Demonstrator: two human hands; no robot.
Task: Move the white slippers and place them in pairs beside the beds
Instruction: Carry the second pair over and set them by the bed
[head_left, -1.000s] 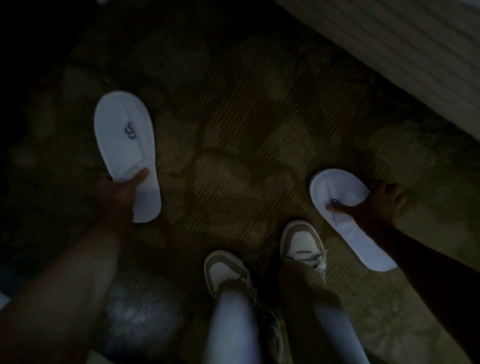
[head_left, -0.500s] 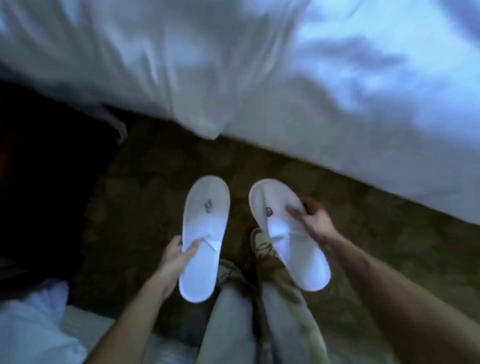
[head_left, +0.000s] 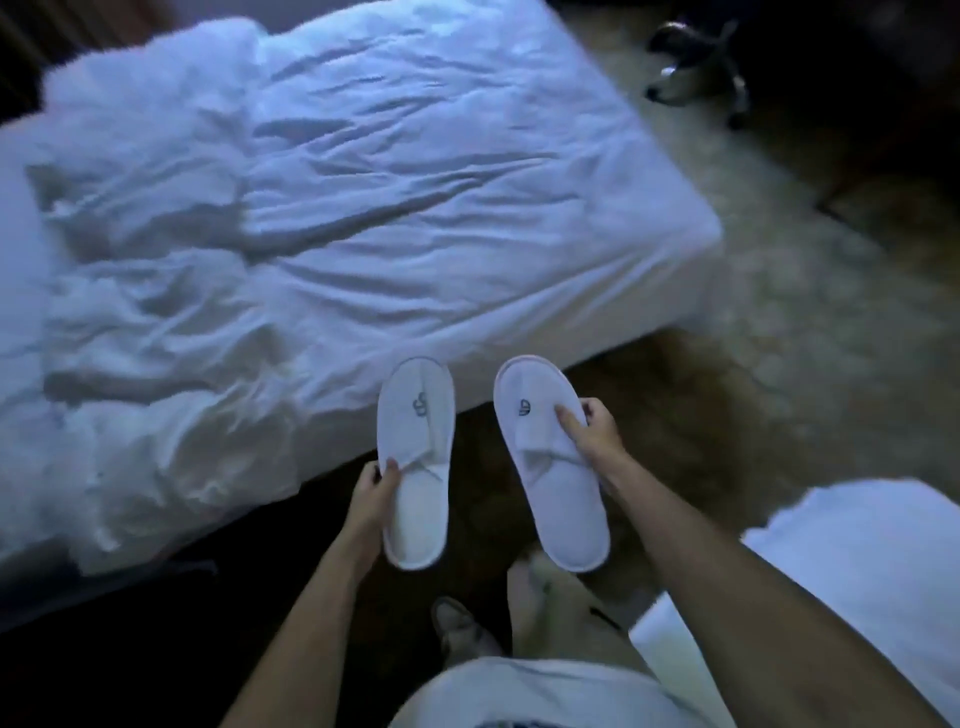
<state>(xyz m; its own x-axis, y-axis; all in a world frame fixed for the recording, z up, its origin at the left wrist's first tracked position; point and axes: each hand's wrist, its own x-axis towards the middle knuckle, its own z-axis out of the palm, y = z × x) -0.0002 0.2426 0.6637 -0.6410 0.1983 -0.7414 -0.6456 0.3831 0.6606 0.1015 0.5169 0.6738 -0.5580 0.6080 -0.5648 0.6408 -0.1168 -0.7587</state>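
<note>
I hold two white slippers, toes pointing away from me, side by side in the air over the dark carpet. My left hand (head_left: 375, 486) grips the left slipper (head_left: 415, 467) at its left edge, thumb on the strap. My right hand (head_left: 592, 434) grips the right slipper (head_left: 550, 462) at its right edge, fingers on the upper. Each slipper has a small dark logo on the toe. Ahead and to the left is a bed (head_left: 322, 208) with rumpled white sheets; the slipper toes overlap its near edge.
A second white bed (head_left: 852, 561) fills the lower right corner. My legs and shoes (head_left: 462, 623) stand in the narrow carpet gap between the beds. Patterned carpet (head_left: 779, 322) spreads right of the bed. A dark chair base (head_left: 696, 62) is at the top right.
The view has risen and swung from the dark floor to the bed. Both slippers, held apart before, have come close together and level in my hands.
</note>
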